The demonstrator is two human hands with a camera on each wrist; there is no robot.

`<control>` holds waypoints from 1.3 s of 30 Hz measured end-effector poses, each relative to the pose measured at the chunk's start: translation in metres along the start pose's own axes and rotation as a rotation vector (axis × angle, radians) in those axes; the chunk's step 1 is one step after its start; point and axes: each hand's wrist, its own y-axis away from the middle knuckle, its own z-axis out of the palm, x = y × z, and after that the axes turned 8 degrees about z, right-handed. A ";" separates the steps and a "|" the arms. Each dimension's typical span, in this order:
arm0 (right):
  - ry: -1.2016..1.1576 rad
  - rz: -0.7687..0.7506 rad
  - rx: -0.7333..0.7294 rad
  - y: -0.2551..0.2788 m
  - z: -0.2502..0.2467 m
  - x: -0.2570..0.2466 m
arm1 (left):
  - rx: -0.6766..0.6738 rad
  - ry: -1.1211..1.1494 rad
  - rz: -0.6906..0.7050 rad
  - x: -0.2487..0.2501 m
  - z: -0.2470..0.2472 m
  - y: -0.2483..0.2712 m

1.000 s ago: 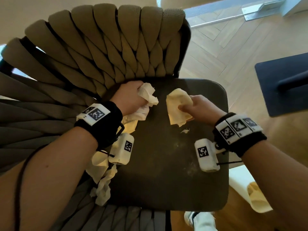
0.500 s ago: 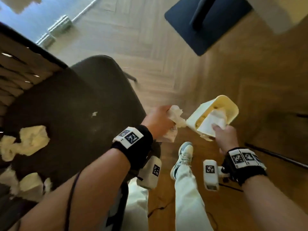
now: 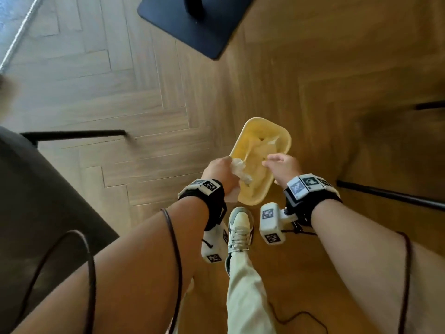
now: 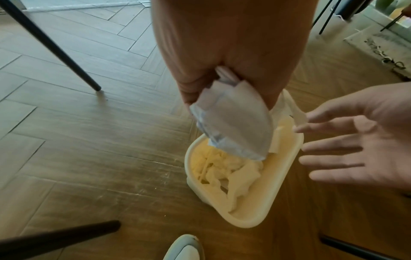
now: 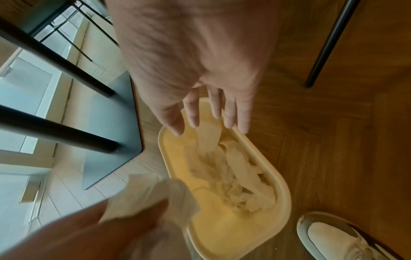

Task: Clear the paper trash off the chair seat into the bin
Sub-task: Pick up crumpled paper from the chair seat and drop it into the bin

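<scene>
A cream-yellow plastic bin point(image 3: 285, 138) point(image 4: 286, 168) point(image 5: 282, 190) stands on the wooden floor with crumpled paper point(image 4: 224, 172) point(image 5: 231, 168) inside. My left hand point(image 3: 220, 173) point(image 4: 222, 66) grips a wad of white paper point(image 3: 240, 173) point(image 4: 233, 123) point(image 5: 153, 193) over the bin's near left rim. My right hand point(image 3: 281, 165) point(image 5: 209, 73) hovers over the bin with straight spread fingers point(image 4: 329, 151) and holds nothing. Only a corner of the dark chair seat point(image 3: 36, 201) shows at the left.
A dark flat table base point(image 3: 195, 22) point(image 5: 109, 126) lies on the floor beyond the bin. Black chair legs point(image 3: 72, 134) point(image 4: 51, 45) and another black leg point(image 3: 390, 195) flank it. My shoe point(image 3: 240, 227) stands just short of the bin.
I have turned from the chair to the bin. The right hand has let its paper fall into the bin and spread its fingers. The left hand has carried its wad over the rim.
</scene>
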 end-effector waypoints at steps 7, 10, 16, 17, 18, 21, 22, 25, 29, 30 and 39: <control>0.041 -0.094 0.066 0.012 -0.018 0.039 | -0.112 -0.050 0.040 0.022 0.020 -0.032; 0.031 -0.137 0.062 0.029 -0.013 0.036 | -0.082 -0.056 0.041 0.014 0.016 -0.026; 0.142 -0.240 -0.190 0.105 0.033 -0.002 | 0.191 0.114 0.121 -0.021 -0.044 0.064; 0.186 -0.273 -0.242 0.125 0.046 -0.009 | 0.219 0.128 0.117 -0.032 -0.059 0.089; 0.231 -0.321 -0.290 0.145 0.059 -0.016 | 0.248 0.142 0.104 -0.046 -0.075 0.114; 0.439 -0.509 -0.424 0.207 0.106 -0.042 | 0.328 0.187 0.030 -0.099 -0.125 0.188; 0.509 -0.564 -0.461 0.227 0.125 -0.049 | 0.350 0.206 -0.010 -0.122 -0.141 0.212; 0.643 -0.660 -0.561 0.285 0.179 -0.067 | 0.441 0.233 -0.155 -0.200 -0.182 0.276; 0.766 -0.699 -0.650 0.345 0.252 -0.073 | 0.642 0.192 -0.392 -0.309 -0.220 0.340; 0.793 -0.704 -0.670 0.356 0.268 -0.072 | 0.685 0.175 -0.457 -0.339 -0.228 0.352; 1.172 -1.021 -0.562 0.422 0.407 -0.076 | 0.374 0.012 -0.552 -0.542 -0.239 0.370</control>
